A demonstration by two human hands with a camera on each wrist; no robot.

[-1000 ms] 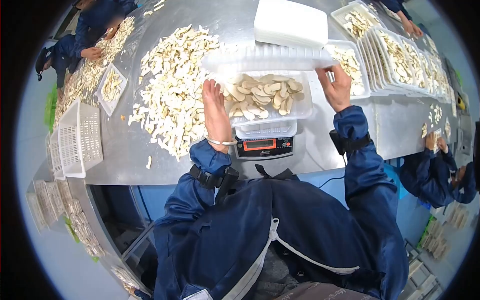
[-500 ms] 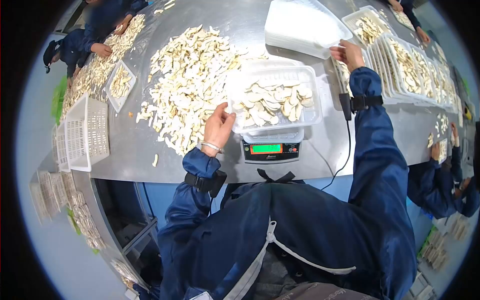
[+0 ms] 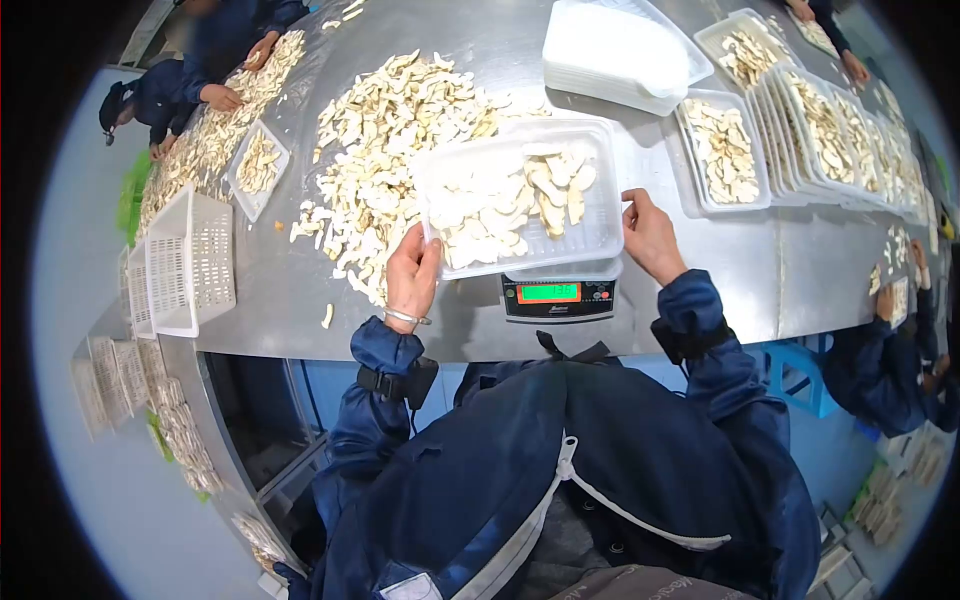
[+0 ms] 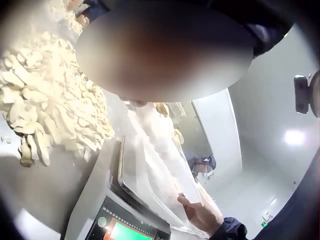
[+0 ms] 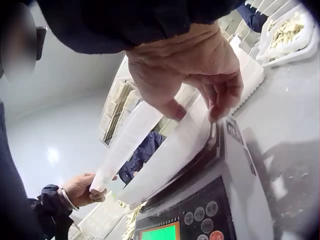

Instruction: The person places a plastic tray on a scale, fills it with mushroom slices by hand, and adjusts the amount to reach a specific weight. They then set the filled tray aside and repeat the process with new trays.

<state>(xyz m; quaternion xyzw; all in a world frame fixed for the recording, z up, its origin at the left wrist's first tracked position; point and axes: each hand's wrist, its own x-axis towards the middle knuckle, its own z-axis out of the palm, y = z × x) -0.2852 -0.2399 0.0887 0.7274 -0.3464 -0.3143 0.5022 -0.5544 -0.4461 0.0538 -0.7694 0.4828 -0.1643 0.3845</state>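
Note:
A clear plastic tray (image 3: 480,262) of pale sliced mushrooms (image 3: 560,190) is tilted above a digital scale (image 3: 560,298) with a lit green display. My left hand (image 3: 410,275) grips its left end, thumb over the rim. Beneath it, another plastic tray (image 5: 175,155) sits on the scale, mostly hidden from the head view. At the right end, my right hand (image 3: 652,238) pinches the wall of that lower tray between thumb and fingers, as the right wrist view shows.
A large heap of mushroom slices (image 3: 400,130) lies behind and left. Stacked white trays (image 3: 620,60) stand at the back; filled trays (image 3: 725,150) line the right. White baskets (image 3: 210,260) stand at the left edge. Other people work around the table.
My right hand has come down from the tray stack to the scale. My left hand has shifted left, and the filled tray has lifted and tilted leftward. The scale display is now green.

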